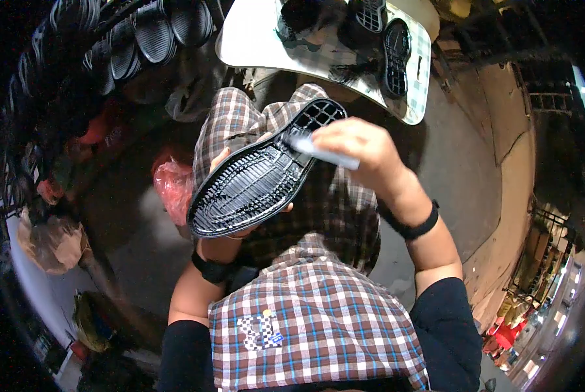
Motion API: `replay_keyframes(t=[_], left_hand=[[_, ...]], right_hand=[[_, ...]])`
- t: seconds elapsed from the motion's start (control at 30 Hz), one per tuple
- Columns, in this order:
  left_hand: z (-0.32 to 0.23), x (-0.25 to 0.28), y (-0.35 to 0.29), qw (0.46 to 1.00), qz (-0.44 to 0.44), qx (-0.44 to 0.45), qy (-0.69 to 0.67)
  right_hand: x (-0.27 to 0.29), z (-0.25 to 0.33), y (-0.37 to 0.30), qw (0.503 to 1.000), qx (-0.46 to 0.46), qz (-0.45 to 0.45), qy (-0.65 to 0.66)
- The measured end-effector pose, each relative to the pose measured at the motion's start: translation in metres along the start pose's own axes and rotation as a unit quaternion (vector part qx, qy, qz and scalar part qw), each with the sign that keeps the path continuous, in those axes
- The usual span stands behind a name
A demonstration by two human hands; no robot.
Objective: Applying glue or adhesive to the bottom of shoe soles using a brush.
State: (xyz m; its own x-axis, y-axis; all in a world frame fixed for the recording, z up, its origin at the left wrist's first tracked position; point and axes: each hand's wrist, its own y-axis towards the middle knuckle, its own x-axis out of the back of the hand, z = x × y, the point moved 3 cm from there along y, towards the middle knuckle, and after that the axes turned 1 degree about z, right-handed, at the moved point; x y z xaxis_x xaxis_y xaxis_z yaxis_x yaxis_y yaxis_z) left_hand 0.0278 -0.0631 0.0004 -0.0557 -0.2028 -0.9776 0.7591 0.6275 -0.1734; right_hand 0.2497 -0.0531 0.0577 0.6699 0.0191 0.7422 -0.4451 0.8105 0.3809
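Observation:
A glossy black shoe sole (253, 183) lies tilted above my lap, its ribbed inner side up and its grid-patterned heel pointing away to the right. Beneath it, my left hand (243, 232) is closed round its edges; mostly the fingertips and thumb show. Over the waist of the sole, my right hand (361, 147) grips a brush with a pale, flat handle (335, 155), somewhat blurred. Its dark bristles (292, 140) meet the sole near the heel grid.
Beyond my knees stands a white table (253, 39) bearing two more black soles (397, 55) and a dark container (302, 19). Several dark soles (155, 36) hang on a rack at the far left. A red plastic bag (173, 193) sits beside my left leg.

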Motion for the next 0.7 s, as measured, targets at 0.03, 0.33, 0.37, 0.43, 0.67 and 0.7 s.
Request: replay_keyframes(t=[0.03, 0.33, 0.37, 0.43, 0.67, 0.7], left_hand=[[0.001, 0.003, 0.001, 0.999, -0.014, 0.004, -0.034], [-0.002, 0.005, -0.001, 0.996, -0.031, 0.025, -0.081], [-0.001, 0.001, -0.001, 0.996, -0.059, 0.016, -0.068], [-0.001, 0.002, -0.002, 0.995, -0.087, 0.006, -0.055], [0.005, -0.015, 0.01, 0.995, -0.061, 0.049, -0.063], [0.006, -0.016, 0.009, 0.995, -0.06, 0.048, -0.063]], right_hand=[[0.003, -0.021, -0.004, 0.999, -0.014, -0.026, -0.023], [0.01, -0.028, -0.001, 0.999, -0.009, -0.007, -0.034], [0.013, -0.031, -0.002, 0.999, -0.018, 0.0, -0.047], [0.014, -0.034, 0.0, 0.997, -0.009, -0.002, -0.076], [0.025, -0.032, 0.0, 0.984, -0.035, 0.007, -0.177], [0.025, -0.03, 0.001, 0.98, -0.058, 0.013, -0.188]])
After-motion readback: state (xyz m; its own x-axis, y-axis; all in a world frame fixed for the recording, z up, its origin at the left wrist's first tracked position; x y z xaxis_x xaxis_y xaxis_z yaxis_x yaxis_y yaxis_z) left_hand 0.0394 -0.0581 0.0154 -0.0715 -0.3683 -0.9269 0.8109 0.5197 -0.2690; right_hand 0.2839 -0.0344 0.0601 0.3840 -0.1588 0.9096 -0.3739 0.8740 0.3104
